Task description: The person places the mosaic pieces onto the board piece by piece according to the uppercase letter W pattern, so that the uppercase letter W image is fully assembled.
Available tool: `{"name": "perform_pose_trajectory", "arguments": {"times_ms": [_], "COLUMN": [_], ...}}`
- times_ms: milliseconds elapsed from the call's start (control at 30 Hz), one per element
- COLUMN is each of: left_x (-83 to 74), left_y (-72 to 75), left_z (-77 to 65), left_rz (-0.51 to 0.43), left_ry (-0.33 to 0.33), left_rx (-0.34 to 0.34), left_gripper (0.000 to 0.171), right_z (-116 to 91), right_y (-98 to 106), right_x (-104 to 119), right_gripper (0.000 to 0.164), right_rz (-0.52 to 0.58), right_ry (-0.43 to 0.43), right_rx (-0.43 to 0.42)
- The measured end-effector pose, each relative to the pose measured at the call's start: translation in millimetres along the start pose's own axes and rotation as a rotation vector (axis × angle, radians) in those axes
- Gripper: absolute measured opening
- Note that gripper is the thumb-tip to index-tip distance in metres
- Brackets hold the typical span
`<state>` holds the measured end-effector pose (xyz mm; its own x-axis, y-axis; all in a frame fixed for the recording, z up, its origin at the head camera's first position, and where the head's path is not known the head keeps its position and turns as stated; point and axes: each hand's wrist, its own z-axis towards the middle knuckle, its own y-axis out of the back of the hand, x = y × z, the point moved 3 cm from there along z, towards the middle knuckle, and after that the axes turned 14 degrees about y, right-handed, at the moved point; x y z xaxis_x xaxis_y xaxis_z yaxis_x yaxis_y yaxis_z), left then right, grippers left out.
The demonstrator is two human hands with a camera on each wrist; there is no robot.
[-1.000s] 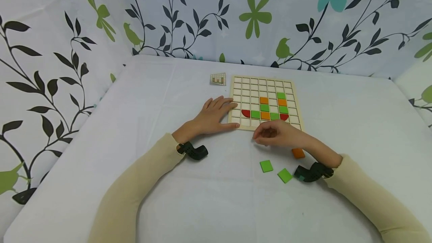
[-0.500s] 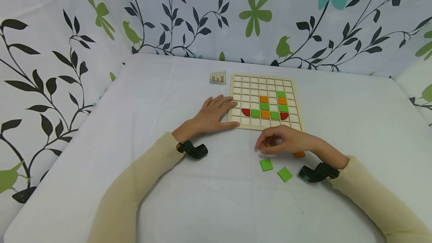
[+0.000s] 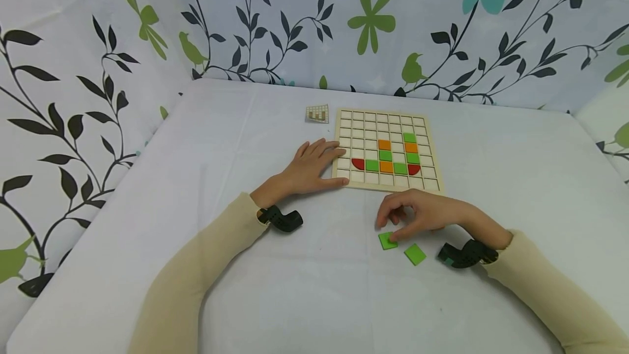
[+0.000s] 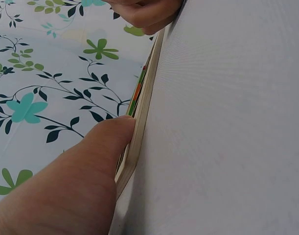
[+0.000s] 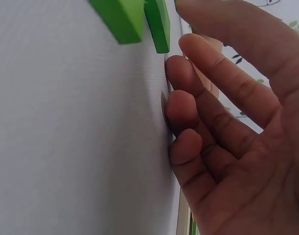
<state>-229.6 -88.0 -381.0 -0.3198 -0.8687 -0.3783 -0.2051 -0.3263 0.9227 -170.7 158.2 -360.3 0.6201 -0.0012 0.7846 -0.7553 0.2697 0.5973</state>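
Observation:
My left hand [image 3: 307, 171] rests with spread fingers on the left edge of a wooden grid board [image 3: 358, 124]. In the left wrist view, the thumb [image 4: 122, 127] lies against the board's edge. My right hand [image 3: 425, 209] is in front of the board, its fingers loosely bent. Its thumb tip touches a green square tile [image 3: 385, 243] on the table, while the index fingertip is close to that tile's far side. Another green tile [image 3: 415, 254] lies nearer me, apart from the hand. In the right wrist view, the other fingers [image 5: 181, 107] hang curled with nothing in them.
Red quarter-round tiles [image 3: 358, 164], orange tiles [image 3: 384, 145] and green tiles [image 3: 410, 137] sit in the board's squares. A small patterned card [image 3: 317, 113] lies beyond my left hand. A leaf-patterned cloth [image 3: 295, 15] hangs behind the white table.
My right hand has drawn back from the board's front edge toward me, and its thumb has come down onto the green tile. The orange tile is now hidden under that hand. The left hand stays put.

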Motion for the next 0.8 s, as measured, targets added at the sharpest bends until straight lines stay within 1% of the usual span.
{"name": "perform_pose_trajectory", "arguments": {"times_ms": [133,233,400,567,800], "left_x": [0.2,0.4,0.6,0.2,-0.3], "left_y": [0.5,1.0,0.5,-0.2,-0.2], "left_z": [-0.2,0.1,0.9,0.7,0.3], "left_rz": [0.0,0.007,0.007,0.005,0.007], "left_ry": [0.0,0.001,0.003,0.003,0.006], "left_rx": [-0.003,-0.007,-0.003,0.003,0.005], "left_gripper": [0.073,0.073,0.073,0.073,0.073], "right_z": [-0.1,0.3,0.2,0.4,0.4], "right_y": [0.3,0.5,-1.7,-3.3,-4.3], "right_x": [0.0,0.6,1.9,3.9,5.8], "right_gripper": [0.032,0.037,0.031,0.026,0.027], "right_rz": [-0.027,-0.045,-0.046,-0.035,-0.031], "right_ry": [-0.022,-0.017,0.009,0.038,0.062], "right_rx": [0.026,0.041,0.064,0.066,0.076]}}
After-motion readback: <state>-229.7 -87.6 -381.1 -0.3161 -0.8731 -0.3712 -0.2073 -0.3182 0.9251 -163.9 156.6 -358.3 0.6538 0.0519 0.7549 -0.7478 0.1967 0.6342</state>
